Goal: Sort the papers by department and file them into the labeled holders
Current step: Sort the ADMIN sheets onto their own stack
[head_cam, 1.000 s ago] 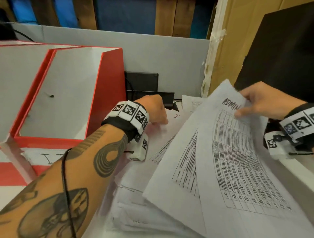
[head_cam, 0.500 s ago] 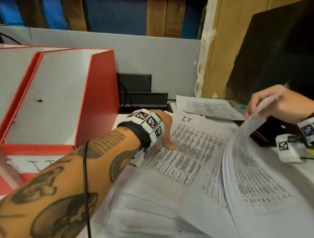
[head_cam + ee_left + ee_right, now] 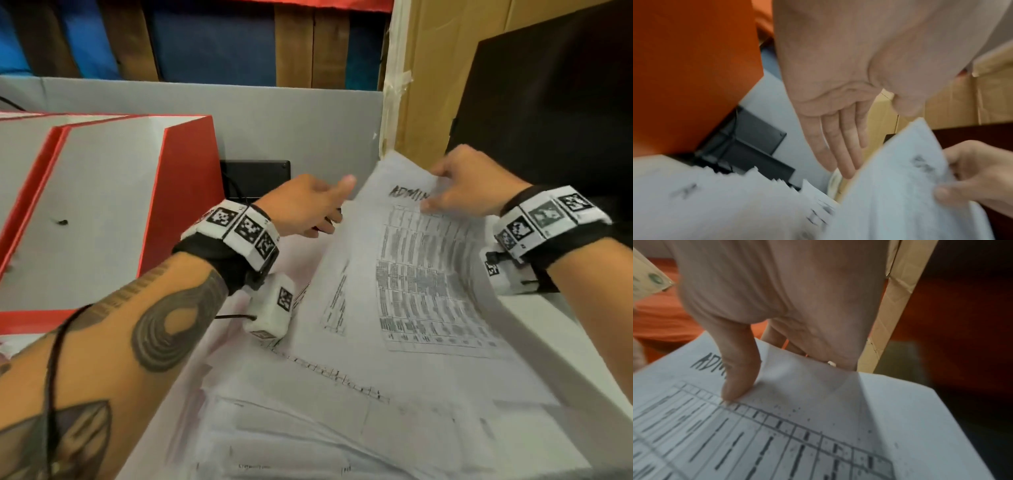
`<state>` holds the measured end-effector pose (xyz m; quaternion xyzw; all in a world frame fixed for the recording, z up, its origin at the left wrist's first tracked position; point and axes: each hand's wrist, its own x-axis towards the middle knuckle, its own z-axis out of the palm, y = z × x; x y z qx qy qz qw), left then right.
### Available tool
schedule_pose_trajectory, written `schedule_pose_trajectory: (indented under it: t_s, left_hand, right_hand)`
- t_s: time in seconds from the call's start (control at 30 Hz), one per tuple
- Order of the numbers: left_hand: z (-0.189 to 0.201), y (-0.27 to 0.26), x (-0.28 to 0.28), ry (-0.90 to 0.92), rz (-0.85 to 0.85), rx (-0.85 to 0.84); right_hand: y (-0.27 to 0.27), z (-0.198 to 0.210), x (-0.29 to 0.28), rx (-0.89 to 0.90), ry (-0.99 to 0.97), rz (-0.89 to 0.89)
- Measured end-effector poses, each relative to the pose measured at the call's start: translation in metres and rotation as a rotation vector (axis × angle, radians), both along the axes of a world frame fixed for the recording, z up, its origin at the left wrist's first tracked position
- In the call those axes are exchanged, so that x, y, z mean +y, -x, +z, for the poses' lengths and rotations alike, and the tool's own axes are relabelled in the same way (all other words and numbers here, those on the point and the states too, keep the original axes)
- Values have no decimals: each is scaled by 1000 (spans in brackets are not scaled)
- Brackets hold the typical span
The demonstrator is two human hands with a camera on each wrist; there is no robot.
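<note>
A grey partition backs the bench (image 3: 561,318), with cardboard and a dark panel off to the right, and paper covers nearly everything in the head view. The right hand (image 3: 469,186) has the top sheet (image 3: 411,274) pinched at its far edge, thumb over the handwritten "ADMIN" heading, fingers behind. It tips the sheet up off the pile (image 3: 325,411), probably so that heading can be read before filing. The left hand (image 3: 308,202) hangs just beside the sheet's left edge, fingers straight, thumb up, holding nothing. It looks ready to catch the sheet or to pin the loose pile underneath. To the left stand the red holders (image 3: 185,192), open tops tilted this way; no label can be read from here, so which one takes ADMIN I cannot tell.

Over to the left wrist view: blurred, but the left hand (image 3: 838,129) is plainly flat and empty, fingertips right at the raised sheet (image 3: 900,186); touching or not, I can't say. The right hand (image 3: 972,178) grips the sheet from the far side, and a red holder (image 3: 694,73) fills the upper left.

Right wrist view now: the thumb (image 3: 740,369) presses down on the sheet (image 3: 818,426) beside the heading, above the printed table, and the other fingers curl under the edge. That's a firm pinch, enough to keep a floppy page from sagging while it travels.
</note>
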<state>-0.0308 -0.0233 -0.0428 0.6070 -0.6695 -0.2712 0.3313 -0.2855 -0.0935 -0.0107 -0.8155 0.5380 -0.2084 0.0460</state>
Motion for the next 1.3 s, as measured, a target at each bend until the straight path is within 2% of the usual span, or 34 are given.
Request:
schedule_pose_trajectory:
  t_s: [0.07,0.13,0.23,0.27,0.3,0.37,0.4,0.5,0.6,0.67,0.77,0.83,0.9,1.03,1.1,1.2,1.3]
  left_hand:
    - [1,6,0,29,-52,25]
    - [-1,6,-3,120,-17,63]
    - [6,-4,-2,323,113,336]
    - [12,-9,0,366,140,451]
    - [20,-15,1,396,152,552]
    - [36,-21,6,462,145,663]
    - [43,-21,8,504,136,642]
    - [62,-12,16,637,112,522]
    - [65,-8,18,681,51,489]
    - [53,-13,17,621,40,516]
    - [20,-19,11,489,115,540]
    - [7,-18,10,480,153,573]
    - [15,-18,10,518,190,581]
    - [50,-16,18,641,240,487]
    - [48,-15,22,633,175,458]
    - [17,-20,20,508,116,477]
    - [-7,-19,17,423,116,573]
  right_hand:
    - [-15,12,5,-86,43,97]
    - [-24,22,9,-291,138,163]
    - [-16,27,3,-650,399,-6]
    - [-9,25,0,-776,355,-57]
    - [-4,23,-1,-923,210,-43]
    - [1,16,-3,-1183,-139,157]
    - [-1,13,0,-1251,-213,261]
    - [-15,19,14,-1281,-103,435]
    - [-26,26,27,-1329,20,396]
    - [-27,18,31,-1288,41,370]
    - [-32,-9,31,-1171,0,325]
    - [-36,-20,30,-1130,12,317]
    - [-40,-14,30,-1112,97,320]
    - [-42,17,36,-1149,223,355]
    - [-41,19,37,-1150,195,359]
    - [-40,-7,38,-1095,57,311]
    - [-43,-25,41,-1073,5,250]
